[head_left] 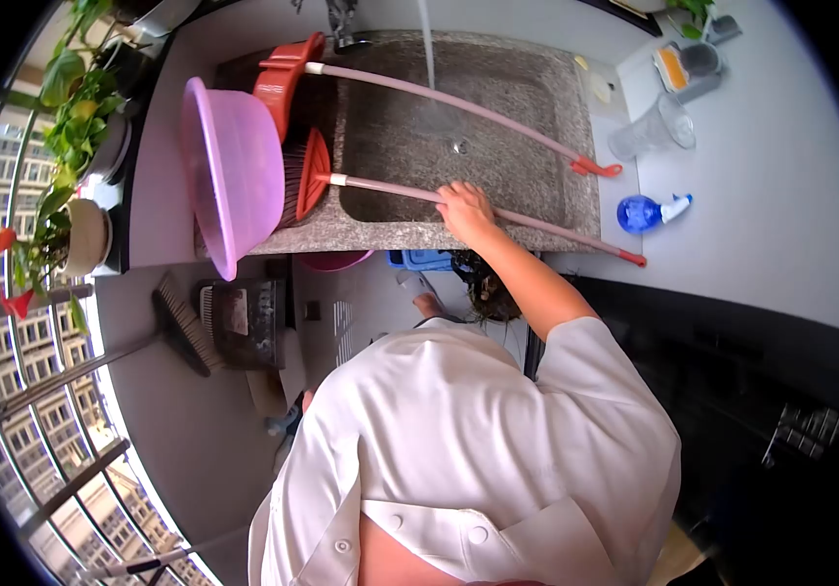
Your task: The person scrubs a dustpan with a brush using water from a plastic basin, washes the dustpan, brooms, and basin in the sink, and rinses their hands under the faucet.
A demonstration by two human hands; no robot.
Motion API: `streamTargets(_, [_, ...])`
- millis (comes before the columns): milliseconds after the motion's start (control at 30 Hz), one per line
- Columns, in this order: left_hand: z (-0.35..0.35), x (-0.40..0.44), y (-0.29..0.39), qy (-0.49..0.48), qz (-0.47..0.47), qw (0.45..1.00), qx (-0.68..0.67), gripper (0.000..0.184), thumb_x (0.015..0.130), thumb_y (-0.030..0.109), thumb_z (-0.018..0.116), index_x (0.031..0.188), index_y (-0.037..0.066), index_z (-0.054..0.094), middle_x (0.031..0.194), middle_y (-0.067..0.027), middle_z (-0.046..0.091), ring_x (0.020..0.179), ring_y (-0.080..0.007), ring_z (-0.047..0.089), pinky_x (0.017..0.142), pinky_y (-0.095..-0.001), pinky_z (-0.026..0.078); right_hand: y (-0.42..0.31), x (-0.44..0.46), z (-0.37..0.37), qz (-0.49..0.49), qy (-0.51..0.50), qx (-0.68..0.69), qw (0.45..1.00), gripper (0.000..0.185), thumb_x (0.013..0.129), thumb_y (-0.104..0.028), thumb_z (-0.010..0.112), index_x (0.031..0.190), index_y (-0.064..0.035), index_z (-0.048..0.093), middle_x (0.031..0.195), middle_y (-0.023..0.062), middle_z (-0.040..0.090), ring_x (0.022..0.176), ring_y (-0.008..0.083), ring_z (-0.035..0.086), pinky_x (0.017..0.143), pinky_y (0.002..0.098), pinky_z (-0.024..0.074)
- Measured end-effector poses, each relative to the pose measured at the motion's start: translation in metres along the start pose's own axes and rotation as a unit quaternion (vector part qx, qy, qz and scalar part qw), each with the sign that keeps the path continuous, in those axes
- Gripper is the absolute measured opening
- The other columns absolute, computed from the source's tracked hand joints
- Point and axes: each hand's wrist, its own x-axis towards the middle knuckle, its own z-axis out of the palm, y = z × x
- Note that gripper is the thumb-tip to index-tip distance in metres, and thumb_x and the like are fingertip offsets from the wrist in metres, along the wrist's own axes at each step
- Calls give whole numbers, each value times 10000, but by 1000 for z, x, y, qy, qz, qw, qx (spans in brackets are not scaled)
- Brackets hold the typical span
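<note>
My right hand (465,210) is wrapped around the pink handle of a broom (390,188), which lies across the front of the stone sink (580,117). The broom's red head and dark bristles rest at the sink's left side. Behind it, a long-handled red dustpan (283,83) lies with its pink handle slanting over the basin. A pink plastic basin (258,166) stands tilted on its side against the broom head. Water (428,44) runs from the tap (343,21) into the sink. My left hand cannot be made out; the left arm hangs down, mostly hidden by my white shirt.
On the right counter are a blue spray bottle (639,214), a clear plastic jug (654,129) and a sponge holder (688,66). Potted plants (78,127) line the railing at left. A second broom (185,327) and dustpan (244,322) stand below the sink's left end.
</note>
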Motion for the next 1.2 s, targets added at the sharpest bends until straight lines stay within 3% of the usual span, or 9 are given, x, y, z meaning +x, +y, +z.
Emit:
streamTargets(167, [11, -13, -3, 31, -20, 999, -26, 424, 926, 387, 631, 1097, 10, 725, 1000, -132, 757, 984, -239, 704, 849, -362, 515, 6, 62, -36, 134, 35, 267, 954, 319, 913, -308, 720, 1130, -75, 697, 996, 98, 722, 946, 230, 689, 858, 343, 536])
streamTargets(200, [13, -18, -1, 38, -27, 998, -32, 423, 926, 386, 631, 1096, 10, 726, 998, -132, 758, 983, -238, 704, 848, -362, 515, 9, 87, -45, 109, 103, 305, 940, 354, 939, -358, 687, 1106, -46, 692, 954, 128, 741, 814, 214, 719, 745, 351, 563])
streamTargets(300, [17, -37, 1, 67, -69, 994, -51, 420, 927, 385, 631, 1093, 10, 727, 994, -130, 758, 980, -237, 705, 847, -363, 515, -29, 158, -96, 62, 32, 553, 830, 310, 1017, -274, 592, 1129, -2, 687, 947, 46, 729, 875, 123, 679, 788, 262, 533])
streamTargets(633, [24, -144, 64, 161, -181, 933, -266, 298, 974, 248, 634, 955, -45, 686, 820, -81, 696, 634, -107, 570, 575, -266, 456, -22, 389, -10, 15, -16, 356, 934, 357, 1020, -294, 545, 986, 14, 723, 858, 85, 724, 786, 134, 674, 734, 301, 543])
streamTargets(767, [62, -166, 16, 180, -203, 903, -333, 327, 953, 268, 644, 1035, -43, 703, 857, -110, 717, 691, -152, 630, 631, -301, 499, -22, 384, -34, -7, 72, 206, 976, 383, 977, -404, 553, 1062, -71, 721, 982, 127, 746, 991, 316, 696, 878, 394, 516])
streamTargets(933, [106, -173, -71, 91, -264, 950, -138, 438, 897, 414, 615, 1128, 57, 718, 1051, -174, 736, 990, -287, 705, 874, -388, 515, -35, 363, -48, -61, 56, 237, 968, 351, 950, -327, 658, 1148, -39, 684, 1024, 113, 732, 957, 219, 684, 851, 342, 516])
streamTargets(1033, [118, -177, -84, 139, -173, 975, -30, 426, 882, 412, 609, 1113, 72, 723, 1084, -221, 716, 1068, -341, 682, 892, -412, 511, -78, 290, -145, -96, -22, 488, 867, 245, 987, -211, 645, 1140, -25, 689, 1032, 51, 704, 950, 111, 642, 838, 250, 500])
streamTargets(1100, [116, -182, -71, 126, -304, 943, -45, 432, 859, 429, 606, 1105, 94, 726, 1108, -235, 703, 1112, -390, 653, 910, -443, 509, -84, 237, -217, -192, -54, 593, 780, 254, 1034, -174, 543, 1149, 16, 665, 1074, 106, 694, 965, 192, 665, 882, 309, 517])
streamTargets(1200, [118, -176, -65, 143, -314, 938, -21, 430, 837, 423, 640, 1074, 78, 739, 1063, -215, 719, 1076, -380, 670, 891, -445, 520, -34, 198, -262, -370, -147, 712, 577, 413, 1010, -388, 560, 1069, 1, 686, 973, 147, 703, 870, 215, 676, 747, 339, 546])
